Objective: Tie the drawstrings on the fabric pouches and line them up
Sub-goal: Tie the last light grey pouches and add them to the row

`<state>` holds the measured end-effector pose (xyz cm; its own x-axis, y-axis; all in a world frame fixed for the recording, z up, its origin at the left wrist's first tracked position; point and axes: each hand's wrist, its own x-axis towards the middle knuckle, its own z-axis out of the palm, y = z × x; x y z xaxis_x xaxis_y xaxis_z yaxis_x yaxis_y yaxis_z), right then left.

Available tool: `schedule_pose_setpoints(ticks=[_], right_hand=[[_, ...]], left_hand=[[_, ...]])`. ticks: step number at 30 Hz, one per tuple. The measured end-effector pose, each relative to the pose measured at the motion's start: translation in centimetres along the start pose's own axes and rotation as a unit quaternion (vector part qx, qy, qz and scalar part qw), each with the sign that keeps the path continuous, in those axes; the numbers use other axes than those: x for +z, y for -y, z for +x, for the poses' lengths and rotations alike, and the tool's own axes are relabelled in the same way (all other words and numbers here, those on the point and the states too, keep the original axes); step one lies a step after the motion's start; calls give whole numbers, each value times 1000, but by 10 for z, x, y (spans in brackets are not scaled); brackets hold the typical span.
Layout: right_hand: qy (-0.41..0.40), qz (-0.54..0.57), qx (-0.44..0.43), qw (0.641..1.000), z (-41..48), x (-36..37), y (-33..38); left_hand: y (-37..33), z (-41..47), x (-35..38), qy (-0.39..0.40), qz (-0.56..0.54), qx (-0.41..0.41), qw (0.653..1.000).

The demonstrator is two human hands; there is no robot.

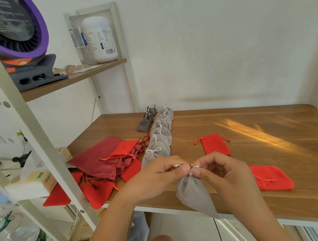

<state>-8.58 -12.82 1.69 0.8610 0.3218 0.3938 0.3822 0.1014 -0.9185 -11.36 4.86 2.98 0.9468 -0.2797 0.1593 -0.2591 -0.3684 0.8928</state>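
Note:
A grey fabric pouch [192,194] hangs over the wooden table's [247,125] front edge, gathered at its neck. My left hand [158,178] and my right hand [224,172] each pinch a silvery drawstring end right above that neck, fingertips almost touching. Behind them a row of several tied grey pouches [160,137] runs away from me. A shorter row of small dark grey pouches [146,119] lies to its left.
Two flat red pouches [215,144] [272,177] lie on the right. A heap of red and dark red pouches [105,163] covers the left front corner. A white shelf frame [24,121] with a purple fan [20,30] and bottles stands at the left.

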Motion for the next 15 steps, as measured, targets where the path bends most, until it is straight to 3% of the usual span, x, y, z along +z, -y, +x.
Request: schedule_pose_setpoints(ticks=[7, 12, 15], right_hand=[[113, 117, 27, 986, -2, -8, -4], [40, 6, -25, 999, -4, -5, -11], [30, 9, -83, 996, -6, -3, -9]], left_hand=[[-1, 1, 5, -60, -88, 2, 994], [-2, 5, 12, -82, -96, -14, 992], [-5, 4, 13, -78, -137, -19, 987]])
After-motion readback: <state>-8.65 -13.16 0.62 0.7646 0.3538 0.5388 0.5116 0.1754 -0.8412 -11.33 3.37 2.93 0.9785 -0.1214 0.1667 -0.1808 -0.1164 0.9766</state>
